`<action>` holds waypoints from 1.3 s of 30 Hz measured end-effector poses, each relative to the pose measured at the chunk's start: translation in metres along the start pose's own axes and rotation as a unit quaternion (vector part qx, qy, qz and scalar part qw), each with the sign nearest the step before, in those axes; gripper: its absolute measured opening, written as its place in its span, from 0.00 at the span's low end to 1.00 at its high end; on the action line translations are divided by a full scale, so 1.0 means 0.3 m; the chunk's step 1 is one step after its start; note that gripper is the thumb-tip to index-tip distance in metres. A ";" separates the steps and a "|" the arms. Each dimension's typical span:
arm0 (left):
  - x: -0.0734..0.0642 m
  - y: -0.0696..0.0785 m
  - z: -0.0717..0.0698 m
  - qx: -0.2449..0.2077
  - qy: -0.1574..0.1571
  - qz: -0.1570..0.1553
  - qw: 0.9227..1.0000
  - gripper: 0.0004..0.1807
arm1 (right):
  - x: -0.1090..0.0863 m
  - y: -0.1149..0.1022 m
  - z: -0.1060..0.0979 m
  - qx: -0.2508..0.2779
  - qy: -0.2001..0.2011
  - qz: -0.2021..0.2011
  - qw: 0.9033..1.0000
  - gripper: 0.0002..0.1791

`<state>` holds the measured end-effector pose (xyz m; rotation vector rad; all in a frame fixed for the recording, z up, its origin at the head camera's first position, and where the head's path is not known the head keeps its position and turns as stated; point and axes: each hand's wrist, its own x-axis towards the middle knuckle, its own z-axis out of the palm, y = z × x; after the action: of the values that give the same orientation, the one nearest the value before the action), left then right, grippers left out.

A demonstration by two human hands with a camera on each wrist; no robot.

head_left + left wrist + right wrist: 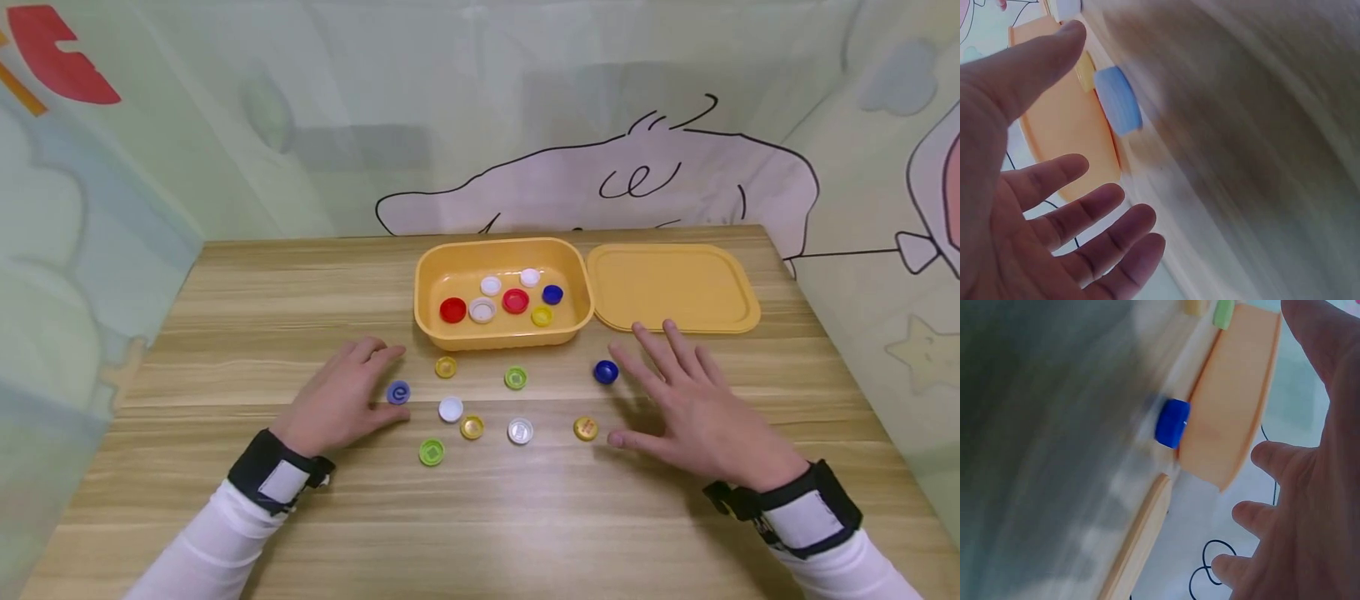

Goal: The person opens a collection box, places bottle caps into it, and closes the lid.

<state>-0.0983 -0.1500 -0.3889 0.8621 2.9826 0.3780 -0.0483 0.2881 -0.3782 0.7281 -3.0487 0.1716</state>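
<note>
My left hand (339, 402) hovers at the left of the loose bottle caps, fingers and thumb spread around a light blue cap (398, 392). In the left wrist view a gap shows between that hand and the blue cap (1119, 101). On the right, my other hand (701, 421) is held with fingers spread and nothing in it. A dark blue cap (606, 372) lies just left of its fingers, and a gold cap (586, 429) near its thumb. From the right wrist camera, the dark blue cap (1172, 423) stands apart from the fingertips.
A yellow-orange tub (505, 341) holds several red, white, blue and yellow caps. Its flat lid (675, 287) lies to the right of it. Between the hands lie more caps, among them a green cap (516, 377), a white cap (451, 409) and a silver cap (520, 431).
</note>
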 end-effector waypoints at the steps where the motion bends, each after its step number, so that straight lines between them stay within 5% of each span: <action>1: 0.001 0.001 0.003 -0.002 -0.002 0.004 1.000 0.43 | -0.002 -0.001 0.005 0.001 -0.001 0.001 1.000 0.55; 7: 0.009 0.008 0.018 -0.008 -0.018 0.026 0.999 0.37 | -0.013 -0.005 0.022 0.007 -0.011 0.014 1.000 0.56; 24: 0.020 0.016 0.022 -0.028 -0.062 0.019 0.997 0.14 | -0.030 0.006 0.032 0.004 -0.021 0.023 0.999 0.54; 33: 0.062 0.015 -0.098 -0.046 -0.021 0.011 0.999 0.15 | -0.031 -0.002 0.022 0.003 -0.020 0.024 1.000 0.54; 39: 0.161 0.028 -0.189 -0.037 0.033 0.055 0.997 0.15 | -0.035 -0.010 0.010 0.002 -0.022 0.025 0.999 0.54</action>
<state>-0.1394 -0.1305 -0.3294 1.0299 2.9657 0.5277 -0.0375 0.2898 -0.3811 0.6661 -3.1110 0.1633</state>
